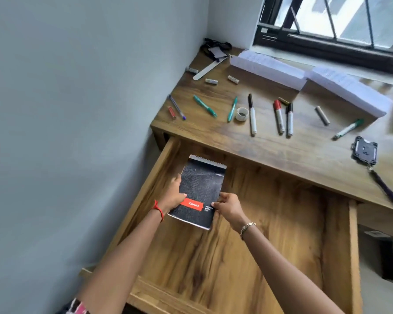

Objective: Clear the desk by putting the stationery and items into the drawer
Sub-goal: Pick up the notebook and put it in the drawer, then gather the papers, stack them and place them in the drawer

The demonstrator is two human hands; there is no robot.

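We hold the black spiral pad (201,186) by its near end inside the open drawer (270,234), toward its far left corner. Our left hand (173,197) is curled round the pad's left edge and our right hand (229,207) pinches its right edge, thumbs on the cover. The pad's long axis runs away from us, spiral binding toward the desk (281,152) front, so it lies beyond both grips, each hand equally near. We judge it needs only lowering flat and letting go, though we cannot tell whether it touches the drawer floor.
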